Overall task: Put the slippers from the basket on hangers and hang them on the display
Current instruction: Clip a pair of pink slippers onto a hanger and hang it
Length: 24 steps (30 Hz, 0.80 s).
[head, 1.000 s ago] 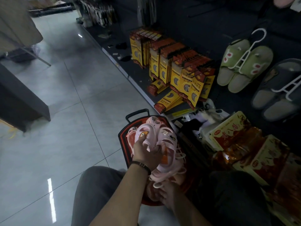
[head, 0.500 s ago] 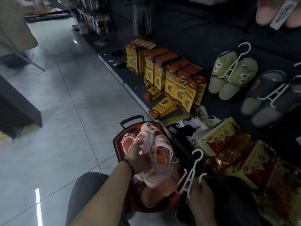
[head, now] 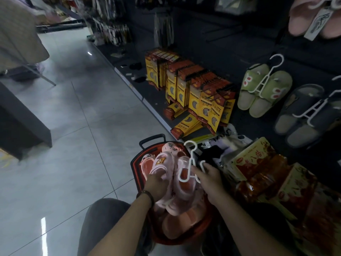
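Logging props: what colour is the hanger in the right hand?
White, clearest in the head view: the hanger in the right hand.

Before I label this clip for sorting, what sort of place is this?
Probably a retail shop aisle: green slippers hang on a white hanger against the dark display wall, yellow packaged goods fill the low shelf, and a red basket holds pink slippers.

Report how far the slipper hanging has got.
Done: a green pair and a grey pair already hang on the display. In hand: the left hand grips a pink pair over the basket while the right hand holds a white hanger against it. Left: hanging that pair, plus more slippers lying in the basket.
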Motion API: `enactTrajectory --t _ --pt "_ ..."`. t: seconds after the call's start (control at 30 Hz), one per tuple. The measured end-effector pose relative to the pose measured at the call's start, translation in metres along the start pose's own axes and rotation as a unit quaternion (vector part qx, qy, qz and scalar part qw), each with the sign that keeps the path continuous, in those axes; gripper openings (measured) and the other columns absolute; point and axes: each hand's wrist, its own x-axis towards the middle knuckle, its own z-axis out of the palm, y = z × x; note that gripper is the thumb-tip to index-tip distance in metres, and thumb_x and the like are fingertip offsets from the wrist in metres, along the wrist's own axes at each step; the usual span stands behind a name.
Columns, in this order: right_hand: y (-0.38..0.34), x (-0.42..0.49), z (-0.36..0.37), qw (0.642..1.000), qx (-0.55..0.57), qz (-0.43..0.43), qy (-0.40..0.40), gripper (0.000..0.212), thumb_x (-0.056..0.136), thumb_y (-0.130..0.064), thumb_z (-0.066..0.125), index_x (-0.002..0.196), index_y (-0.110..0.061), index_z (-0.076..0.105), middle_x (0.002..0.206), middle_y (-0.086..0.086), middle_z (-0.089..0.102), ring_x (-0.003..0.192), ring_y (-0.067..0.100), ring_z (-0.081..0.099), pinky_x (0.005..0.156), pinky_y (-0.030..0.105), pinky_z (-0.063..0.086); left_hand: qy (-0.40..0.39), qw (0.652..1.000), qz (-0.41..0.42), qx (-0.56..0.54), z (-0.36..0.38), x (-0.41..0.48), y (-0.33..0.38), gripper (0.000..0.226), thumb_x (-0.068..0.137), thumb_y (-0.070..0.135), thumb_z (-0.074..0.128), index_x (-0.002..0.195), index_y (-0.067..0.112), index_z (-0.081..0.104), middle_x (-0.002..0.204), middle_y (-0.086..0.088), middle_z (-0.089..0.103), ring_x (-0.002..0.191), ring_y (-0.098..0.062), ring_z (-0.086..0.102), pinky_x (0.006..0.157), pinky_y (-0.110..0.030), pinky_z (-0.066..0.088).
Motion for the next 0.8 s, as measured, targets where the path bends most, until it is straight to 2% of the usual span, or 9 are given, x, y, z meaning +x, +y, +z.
enactTrajectory --t 0.1,0.2,0.3,0.33,0.43,0.53,0.6,0.67,0.8 --pt "0.004 0.005 0.01 0.998 -0.05 0.019 -0.021 0.021 0.088 -0.023 0.082 0.08 -0.008 0.071 0.064 -0.001 0.066 0.059 0.011 0.06 0.05 0.018 0.042 -0.002 0.995 0.013 -0.1 0.011 0.003 -0.011 0.026 0.086 0.026 0.05 0.104 0.024 0.069 0.111 -0.009 0.072 0.11 -0.033 0.064 0.095 -0.044 0.054" --pt "0.01 0.008 0.017 0.998 -0.06 0.032 -0.015 0.014 0.09 -0.02 0.079 0.088 -0.007 0.074 0.072 0.0 0.071 0.063 0.009 0.064 0.05 0.014 0.043 -0.049 0.982 -0.018 -0.181 0.014 0.001 -0.006 0.028 0.098 0.024 0.049 0.119 0.015 0.065 0.117 -0.008 0.069 0.103 -0.022 0.061 0.086 -0.027 0.051" --pt "0.012 0.001 0.025 0.998 -0.064 0.003 0.023 0.014 0.087 -0.017 0.081 0.082 -0.014 0.068 0.072 -0.004 0.069 0.069 0.013 0.065 0.052 0.012 0.044 -0.08 0.947 -0.097 -0.296 0.006 -0.001 0.004 0.026 0.104 0.032 0.049 0.108 0.009 0.062 0.101 -0.01 0.065 0.095 -0.024 0.058 0.069 -0.028 0.049" --pt "0.016 -0.001 0.028 0.998 -0.057 -0.005 0.027 0.016 0.085 -0.021 0.083 0.089 -0.014 0.07 0.079 -0.004 0.071 0.075 0.013 0.068 0.058 0.014 0.048 -0.088 0.935 -0.126 -0.32 0.003 -0.001 0.006 0.032 0.103 0.037 0.051 0.111 0.009 0.065 0.104 -0.013 0.066 0.099 -0.026 0.06 0.073 -0.031 0.049" --pt "0.032 -0.011 0.039 0.997 -0.071 0.002 0.013 0.054 0.074 -0.05 0.085 0.118 -0.024 0.067 0.105 -0.009 0.076 0.096 0.005 0.073 0.08 0.03 0.059 -0.101 0.922 -0.143 -0.346 0.002 0.002 0.001 0.048 0.095 0.049 0.055 0.116 0.01 0.072 0.114 -0.022 0.073 0.102 -0.032 0.067 0.089 -0.043 0.051" --pt "0.042 -0.01 0.054 0.995 -0.084 0.037 0.028 0.065 0.064 -0.069 0.086 0.103 -0.021 0.068 0.091 -0.005 0.076 0.084 0.012 0.075 0.077 0.041 0.063 -0.106 0.923 -0.124 -0.349 -0.001 0.006 -0.002 0.044 0.093 0.041 0.059 0.117 0.006 0.071 0.113 -0.022 0.074 0.11 -0.04 0.069 0.103 -0.055 0.052" --pt "0.028 -0.016 0.06 0.994 -0.046 0.087 0.054 0.041 0.073 -0.047 0.089 0.091 -0.017 0.069 0.079 -0.003 0.074 0.068 0.012 0.072 0.06 0.025 0.058 -0.094 0.941 -0.105 -0.307 -0.002 0.01 -0.007 0.037 0.084 0.03 0.066 0.116 0.012 0.07 0.117 -0.02 0.072 0.113 -0.041 0.067 0.099 -0.059 0.054" --pt "0.023 -0.015 0.064 0.993 -0.018 0.103 0.049 0.024 0.084 -0.027 0.085 0.08 -0.013 0.066 0.066 -0.001 0.07 0.052 0.011 0.065 0.05 0.021 0.049 -0.093 0.961 -0.07 -0.25 0.003 0.02 -0.02 0.047 0.073 0.025 0.07 0.12 0.025 0.067 0.121 -0.015 0.07 0.111 -0.038 0.067 0.093 -0.059 0.057" --pt "0.016 -0.011 0.07 0.992 0.005 0.117 0.048 0.022 0.083 -0.021 0.085 0.072 -0.015 0.066 0.068 0.002 0.074 0.058 0.018 0.068 0.06 0.03 0.052 -0.089 0.971 -0.06 -0.213 0.003 0.018 -0.02 0.076 0.072 0.035 0.073 0.143 0.036 0.048 0.136 0.005 0.059 0.12 -0.025 0.061 0.1 -0.044 0.055"
